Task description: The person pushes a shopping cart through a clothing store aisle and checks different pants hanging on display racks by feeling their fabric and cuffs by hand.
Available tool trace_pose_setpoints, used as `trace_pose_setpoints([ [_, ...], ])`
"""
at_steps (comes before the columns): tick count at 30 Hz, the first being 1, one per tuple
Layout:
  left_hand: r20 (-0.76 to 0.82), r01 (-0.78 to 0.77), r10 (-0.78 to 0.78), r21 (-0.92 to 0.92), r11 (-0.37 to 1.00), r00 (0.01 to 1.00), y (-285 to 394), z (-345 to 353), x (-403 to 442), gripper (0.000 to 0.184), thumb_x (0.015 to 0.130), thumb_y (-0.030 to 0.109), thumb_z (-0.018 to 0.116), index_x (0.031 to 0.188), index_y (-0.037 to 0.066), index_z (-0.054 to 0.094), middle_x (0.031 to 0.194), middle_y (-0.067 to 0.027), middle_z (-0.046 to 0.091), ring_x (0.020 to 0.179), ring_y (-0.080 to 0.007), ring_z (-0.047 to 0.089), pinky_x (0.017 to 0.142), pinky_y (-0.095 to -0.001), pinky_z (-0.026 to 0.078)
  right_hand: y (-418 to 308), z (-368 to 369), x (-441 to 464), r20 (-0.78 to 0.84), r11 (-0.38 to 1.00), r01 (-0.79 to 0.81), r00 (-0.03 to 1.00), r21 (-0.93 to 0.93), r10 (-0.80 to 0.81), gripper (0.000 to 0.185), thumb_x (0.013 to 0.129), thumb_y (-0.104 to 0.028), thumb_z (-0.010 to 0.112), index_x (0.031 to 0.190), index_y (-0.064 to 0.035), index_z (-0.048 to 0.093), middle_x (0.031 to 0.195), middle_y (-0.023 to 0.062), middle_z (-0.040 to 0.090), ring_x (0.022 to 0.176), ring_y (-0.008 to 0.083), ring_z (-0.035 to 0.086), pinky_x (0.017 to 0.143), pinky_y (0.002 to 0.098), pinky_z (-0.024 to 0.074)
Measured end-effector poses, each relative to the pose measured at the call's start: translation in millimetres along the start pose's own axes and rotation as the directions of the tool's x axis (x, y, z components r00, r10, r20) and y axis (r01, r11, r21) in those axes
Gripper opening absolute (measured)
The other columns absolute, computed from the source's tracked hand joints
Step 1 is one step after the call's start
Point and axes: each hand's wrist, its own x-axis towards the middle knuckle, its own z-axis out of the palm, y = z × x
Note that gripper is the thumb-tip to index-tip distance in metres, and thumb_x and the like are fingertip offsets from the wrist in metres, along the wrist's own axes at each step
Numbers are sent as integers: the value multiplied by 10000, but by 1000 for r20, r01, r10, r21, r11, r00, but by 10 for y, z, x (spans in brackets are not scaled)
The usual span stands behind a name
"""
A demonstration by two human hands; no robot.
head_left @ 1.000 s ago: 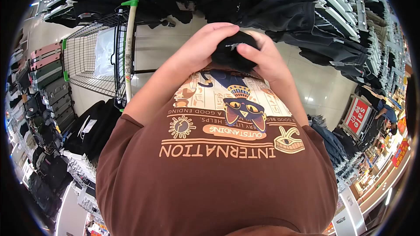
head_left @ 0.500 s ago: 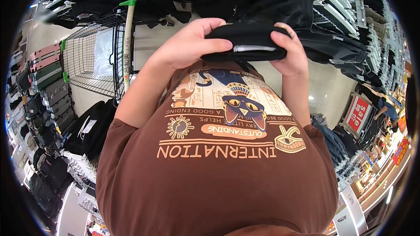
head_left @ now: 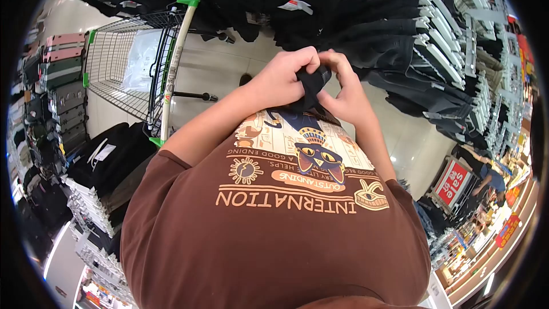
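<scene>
A bunched piece of black cloth, seemingly a garment [head_left: 312,84], is held between my two hands in front of my chest. My left hand [head_left: 281,78] is closed on its left side, with the fingers curled over the top. My right hand [head_left: 345,88] pinches the right side between thumb and fingers. Both hands are close together, and small pale marks show on the cloth near the right fingers. The lower part of the cloth hangs against my brown T-shirt [head_left: 274,240], and much of it is hidden by my hands.
A shopping cart [head_left: 117,74] with a clear plastic bag [head_left: 143,60] stands at the left. Black clothes [head_left: 394,40] hang on white hangers ahead and to the right. Suitcases [head_left: 66,74] line the far left. A red sale sign [head_left: 452,183] and another person [head_left: 490,180] are at the right.
My hands have come together from wide apart. The black cloth, stretched flat with a white strip showing, is now bunched between them. The view has shifted, and more of the cart shows.
</scene>
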Motion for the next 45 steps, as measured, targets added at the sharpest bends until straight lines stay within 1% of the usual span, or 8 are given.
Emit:
trace_pose_setpoints([
  [4, -118, 104, -90, 117, 988, 989, -55, -102, -116, 221, 816, -50, 674, 962, 49, 540, 852, -127, 579, 771, -256, 601, 709, -368, 498, 184, 0, 42, 66, 974, -170, 981, -148, 181, 289, 903, -175, 799, 898, 14, 580, 725, 215, 604, 598, 333, 540, 580, 400, 455],
  [7, -81, -10, 57, 487, 873, 995, -120, -179, -247, 236, 804, -42, 663, 1009, 34, 574, 916, -171, 621, 858, -338, 664, 754, -404, 527, 300, -40, 72, 124, 956, -185, 968, -229, 217, 296, 916, -194, 795, 883, 10, 584, 748, 227, 611, 619, 364, 521, 602, 398, 466],
  [17, -327, 328, -331, -66, 942, 885, -300, -86, -571, 260, 882, 42, 719, 1131, 45, 646, 914, -96, 691, 821, -187, 670, 723, -338, 541, 687, 89, 341, 463, 947, -158, 842, -279, 277, 237, 886, -121, 700, 1103, -34, 657, 873, 250, 703, 867, 468, 707, 738, 463, 556],
  [19, -551, 229, -35, 289, 929, 834, -453, -323, -818, 360, 880, 142, 768, 1202, 36, 647, 1010, -122, 703, 951, -259, 698, 839, -397, 564, 974, 142, 391, 501, 897, -83, 805, -435, 317, 233, 874, -108, 691, 1094, -42, 652, 895, 265, 705, 901, 485, 688, 749, 514, 543],
  [25, -830, 744, 67, 529, 409, 554, -825, -1229, -1902, 449, 855, 218, 800, 1240, 53, 637, 1195, -153, 647, 1182, -367, 590, 1022, -491, 463, 1852, 196, 290, 612, 827, -104, 623, -552, 487, 343, 837, -127, 780, 1151, -39, 674, 1021, 214, 765, 986, 412, 735, 860, 451, 587],
  [27, -828, 769, 105, 552, 323, 550, -933, -1460, -2277, 435, 936, 353, 748, 1212, 45, 614, 1125, -190, 693, 1076, -385, 671, 921, -513, 534, 1790, 417, 352, 589, 815, -68, 658, -576, 470, 343, 861, -161, 794, 1146, -10, 677, 1065, 211, 772, 998, 373, 757, 878, 424, 600],
  [30, -749, 934, -559, 284, 216, 357, -1187, -1642, -2613, 492, 1013, 528, 621, 1107, 47, 590, 941, -210, 739, 854, -412, 738, 735, -537, 589, 1587, 855, 551, 517, 850, -191, 721, -491, 461, 337, 914, -159, 765, 1188, 11, 668, 1058, 220, 771, 1012, 340, 770, 895, 398, 598],
  [45, -784, 882, -415, 355, 311, 462, -1111, -1464, -2388, 537, 1003, 629, 575, 963, 93, 566, 735, -144, 722, 667, -371, 736, 553, -487, 576, 766, 1959, 2109, 242, 874, -102, 940, -474, 241, 210, 972, -173, 719, 1023, 29, 694, 947, 200, 765, 884, 306, 782, 799, 388, 602],
])
